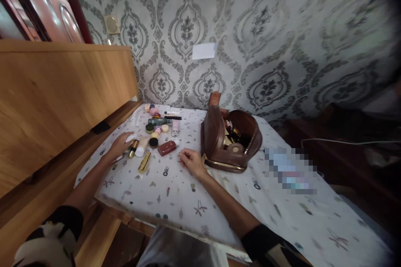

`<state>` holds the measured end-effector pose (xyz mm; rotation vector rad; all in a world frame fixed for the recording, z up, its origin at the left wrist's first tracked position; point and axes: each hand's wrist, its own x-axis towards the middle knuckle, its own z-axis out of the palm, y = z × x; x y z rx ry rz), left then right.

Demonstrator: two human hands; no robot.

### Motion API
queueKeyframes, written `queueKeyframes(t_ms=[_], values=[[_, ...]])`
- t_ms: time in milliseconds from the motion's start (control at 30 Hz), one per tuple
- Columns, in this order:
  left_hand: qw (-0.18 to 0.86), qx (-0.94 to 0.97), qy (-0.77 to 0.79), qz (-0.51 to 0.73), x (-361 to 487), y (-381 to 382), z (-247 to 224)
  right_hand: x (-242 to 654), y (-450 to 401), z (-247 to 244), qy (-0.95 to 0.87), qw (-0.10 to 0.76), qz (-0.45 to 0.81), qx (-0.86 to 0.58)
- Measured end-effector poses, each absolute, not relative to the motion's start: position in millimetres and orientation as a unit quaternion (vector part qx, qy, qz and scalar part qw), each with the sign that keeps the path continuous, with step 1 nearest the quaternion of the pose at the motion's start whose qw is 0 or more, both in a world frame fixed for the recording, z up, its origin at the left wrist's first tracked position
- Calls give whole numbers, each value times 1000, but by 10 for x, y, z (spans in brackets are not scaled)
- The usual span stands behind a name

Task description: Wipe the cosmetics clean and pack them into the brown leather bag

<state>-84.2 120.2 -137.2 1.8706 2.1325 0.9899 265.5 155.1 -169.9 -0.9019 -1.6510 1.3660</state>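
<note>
At the left of the table, my left hand [120, 145] has its fingers closed around a small white item [130, 137], whose kind I cannot make out. Beside it lie a gold-and-black tube [133, 149], a cream squeeze tube [142, 147] and a gold lipstick tube [144, 162]. My right hand [192, 163] rests on the cloth with curled fingers, nothing visible in them. Left of it lies a dark red bottle [167, 148] with a white cap. Just to its right stands an unzipped brown cosmetic bag [216, 133], with several items inside.
Behind the red bottle sit several small jars, a dark green bottle [158, 121], a pink tube [175, 127] and a black pen-like stick [173, 117]. A wooden cabinet [69, 100] borders the left side. A blurred-out flat object [291, 171] lies at the right. The patterned wall stands behind.
</note>
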Motion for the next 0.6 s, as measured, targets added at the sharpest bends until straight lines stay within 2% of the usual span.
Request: queueKeyframes(t_ms=[200,400,600], values=[[21,585,753,301,-770,1256,-1258,2630,1533,-1705,-660,405,520,-362],[-23,529,747,402,-527,1324,-973,2643,1544,-1722,-642,428,532,-348],[46,609,651,451,437,1370,-900,2671,1477,-1665,-606,444,587,-301]])
